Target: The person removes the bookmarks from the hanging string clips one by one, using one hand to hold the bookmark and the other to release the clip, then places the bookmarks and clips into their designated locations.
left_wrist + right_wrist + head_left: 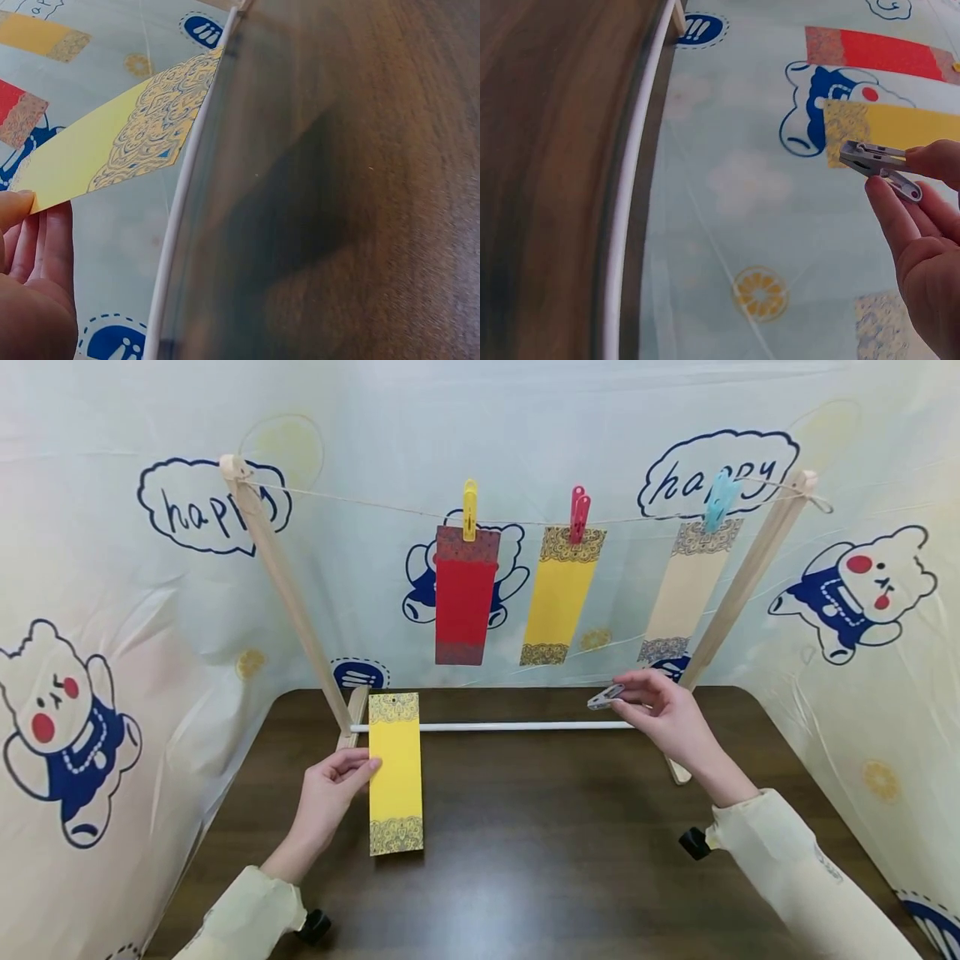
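My left hand (pixel 330 793) pinches the left edge of a yellow card (pixel 395 768) with lacy dark patterned bands at both ends, held upright above the table. In the left wrist view the thumb lies on the face of this yellow card (pixel 82 154). My right hand (pixel 667 714) pinches a grey clothespin (pixel 606 697) between thumb and fingers. The right wrist view shows the grey clothespin (pixel 877 165) sideways, its tip pointing away from the hand. On the string (pixel 360 503) hang a red card (pixel 465 602), another yellow card (pixel 558 602) and a cream card (pixel 690 585).
A yellow clothespin (pixel 469 510), a red clothespin (pixel 579 515) and a blue clothespin (pixel 721 502) grip the hanging cards. Wooden posts, left (pixel 288 597) and right (pixel 750 577), carry the string. A white rod (pixel 517 727) joins them low over the dark table (pixel 540 843).
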Tool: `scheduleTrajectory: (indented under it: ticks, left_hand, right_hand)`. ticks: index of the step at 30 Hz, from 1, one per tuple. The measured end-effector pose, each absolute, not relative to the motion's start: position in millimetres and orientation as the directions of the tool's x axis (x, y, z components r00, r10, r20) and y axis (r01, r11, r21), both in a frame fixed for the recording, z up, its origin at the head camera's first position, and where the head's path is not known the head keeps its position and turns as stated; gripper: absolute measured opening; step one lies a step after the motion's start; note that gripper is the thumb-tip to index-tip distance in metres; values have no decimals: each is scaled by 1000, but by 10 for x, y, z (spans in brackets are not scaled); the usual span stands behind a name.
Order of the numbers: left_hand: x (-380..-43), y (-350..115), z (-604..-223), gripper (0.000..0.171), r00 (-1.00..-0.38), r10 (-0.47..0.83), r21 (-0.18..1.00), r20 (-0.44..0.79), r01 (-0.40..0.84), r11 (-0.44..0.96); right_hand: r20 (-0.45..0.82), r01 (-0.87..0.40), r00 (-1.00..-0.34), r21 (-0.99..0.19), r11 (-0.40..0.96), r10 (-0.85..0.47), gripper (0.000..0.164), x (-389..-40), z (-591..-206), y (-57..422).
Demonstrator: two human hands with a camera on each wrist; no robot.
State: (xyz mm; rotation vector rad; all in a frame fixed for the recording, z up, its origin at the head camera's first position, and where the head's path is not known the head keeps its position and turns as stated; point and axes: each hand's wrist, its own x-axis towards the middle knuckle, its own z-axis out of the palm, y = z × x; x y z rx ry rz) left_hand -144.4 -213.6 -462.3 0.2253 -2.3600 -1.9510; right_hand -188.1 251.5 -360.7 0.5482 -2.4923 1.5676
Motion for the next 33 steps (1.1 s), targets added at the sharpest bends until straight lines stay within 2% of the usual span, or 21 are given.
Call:
scheduleTrajectory:
  ticks: [9,17,22,33]
  left_hand:
    - [-1400,-2181,-4683,38,-983,-175,971,-60,-98,216]
    - [-1396,-2200,-4696,40,-982,-167,962,-88,-128,242]
    - [-1401,-2223,-4722,37,-984,-156,956,-86,-126,263]
    - [-1341,-2265,-4765,37,-981,-160,943,-110,-154,296]
  right_hand:
    - [241,-327,-944,-772,545,-225,44,-1845,-3794,2678]
    - [233,-315,-948,-760,568,-215,36,-1818,-3896,2761]
    - [259,-341,-940,-701,627,-222,37,-1820,-3976,2819]
    - [200,-306,-952,-646,699,-231,32,-1771,-4214,2946]
